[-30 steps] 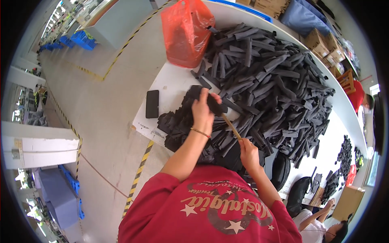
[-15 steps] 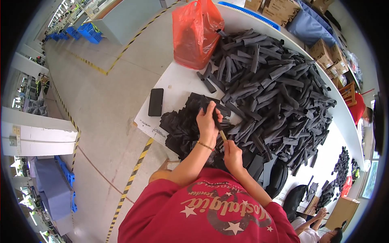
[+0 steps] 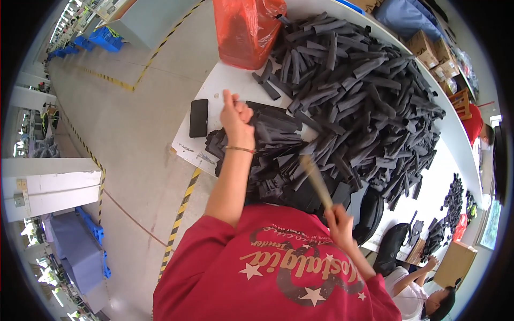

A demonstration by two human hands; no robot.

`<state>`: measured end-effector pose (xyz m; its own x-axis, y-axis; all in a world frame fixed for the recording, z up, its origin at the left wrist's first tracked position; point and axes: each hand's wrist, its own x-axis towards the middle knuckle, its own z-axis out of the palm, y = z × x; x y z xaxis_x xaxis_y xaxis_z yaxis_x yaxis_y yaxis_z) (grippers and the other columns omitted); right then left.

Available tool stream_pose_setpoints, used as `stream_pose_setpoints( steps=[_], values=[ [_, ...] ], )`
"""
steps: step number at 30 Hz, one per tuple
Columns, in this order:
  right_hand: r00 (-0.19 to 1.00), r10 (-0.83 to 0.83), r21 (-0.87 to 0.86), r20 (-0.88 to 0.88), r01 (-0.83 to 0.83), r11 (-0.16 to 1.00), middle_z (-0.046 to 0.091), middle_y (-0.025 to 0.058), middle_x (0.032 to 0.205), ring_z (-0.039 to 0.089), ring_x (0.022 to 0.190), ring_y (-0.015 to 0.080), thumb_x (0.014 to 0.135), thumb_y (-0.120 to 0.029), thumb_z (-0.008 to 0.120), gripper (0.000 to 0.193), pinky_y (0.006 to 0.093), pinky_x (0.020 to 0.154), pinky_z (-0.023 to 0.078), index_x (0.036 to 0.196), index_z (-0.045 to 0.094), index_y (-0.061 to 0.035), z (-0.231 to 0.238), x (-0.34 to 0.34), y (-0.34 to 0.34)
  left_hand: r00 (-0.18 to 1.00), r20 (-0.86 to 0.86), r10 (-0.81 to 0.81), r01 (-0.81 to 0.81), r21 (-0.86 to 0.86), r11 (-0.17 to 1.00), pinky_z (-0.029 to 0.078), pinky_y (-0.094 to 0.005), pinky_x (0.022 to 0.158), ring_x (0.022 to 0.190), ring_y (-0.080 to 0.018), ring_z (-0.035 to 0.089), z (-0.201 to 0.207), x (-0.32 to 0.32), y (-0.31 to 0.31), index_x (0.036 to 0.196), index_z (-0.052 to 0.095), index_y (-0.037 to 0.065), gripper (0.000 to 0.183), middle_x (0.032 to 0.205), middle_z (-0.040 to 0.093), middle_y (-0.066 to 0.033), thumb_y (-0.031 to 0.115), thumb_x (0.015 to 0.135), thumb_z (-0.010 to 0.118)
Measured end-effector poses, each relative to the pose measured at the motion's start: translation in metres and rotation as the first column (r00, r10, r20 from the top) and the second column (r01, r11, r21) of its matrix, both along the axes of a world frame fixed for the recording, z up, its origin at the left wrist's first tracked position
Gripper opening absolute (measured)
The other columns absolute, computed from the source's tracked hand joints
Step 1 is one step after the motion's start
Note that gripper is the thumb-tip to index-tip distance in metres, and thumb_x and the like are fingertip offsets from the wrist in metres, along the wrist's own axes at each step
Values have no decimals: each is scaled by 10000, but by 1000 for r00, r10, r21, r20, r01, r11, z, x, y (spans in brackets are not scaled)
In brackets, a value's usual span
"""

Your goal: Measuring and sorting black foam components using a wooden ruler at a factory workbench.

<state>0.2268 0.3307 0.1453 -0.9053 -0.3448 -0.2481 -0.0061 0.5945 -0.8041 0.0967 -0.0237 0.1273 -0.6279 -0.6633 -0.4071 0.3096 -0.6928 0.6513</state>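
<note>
My right hand [image 3: 340, 222] grips a thin, light wooden stick [image 3: 319, 184] near its lower end. Motion smears the stick, which points up and to the left over the pile's edge. My left hand [image 3: 237, 115] is raised above the left part of the table, one finger stretched out and the others loosely curled; nothing shows in it. Beneath and beside it lies a heap of flat black fabric pieces [image 3: 276, 131]. To its right rises a large pile of dark grey fabric tubes [image 3: 353, 91]. A black phone [image 3: 198, 118] lies left of my left hand.
A red plastic bag [image 3: 249, 35] stands at the table's far left corner, beside the white table top [image 3: 211, 80]. Black bags [image 3: 369, 216] lie near my right arm. A co-worker in white [image 3: 409, 283] sits at the lower right, and another person in red [image 3: 474, 125] is farther off.
My left hand has come away from the stick and moved up and left, and the black fabric piece is off the stick. My right hand has drawn the stick down and right.
</note>
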Motion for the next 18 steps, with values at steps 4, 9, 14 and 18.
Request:
stream_pose_setpoints(
  steps=[4,9,14,18],
  values=[
    [967,-95,-320,-236,14,947,524,30,796,446,589,88,752,-113,808,536,241,519,374,1187,505,-31,-11,-65,-85,997,32,-66,58,210,976,263,-244,412,409,-71,296,-19,-7,64,780,480,115,330,562,393,46,381,958,561],
    [948,-150,-419,-280,20,908,558,65,767,496,650,143,840,-15,674,86,261,588,393,895,619,22,-14,-94,-115,936,140,-323,269,305,914,403,-241,479,487,-96,466,-25,22,107,838,574,67,255,656,536,-12,302,923,623],
    [988,-65,-375,-144,6,927,495,11,665,421,632,71,863,-56,672,97,245,566,360,833,623,22,-31,-109,-84,363,352,-863,758,-650,53,477,-231,643,688,-94,590,-8,45,93,1244,505,-12,422,939,611,-40,204,912,649],
    [975,-191,-329,-113,144,933,430,-3,623,390,614,70,864,-82,683,188,242,546,331,752,567,14,-18,-128,-91,286,328,-900,889,-440,122,454,-237,516,542,-81,526,-14,48,113,1096,521,18,208,794,560,-24,200,999,493]
  ],
)
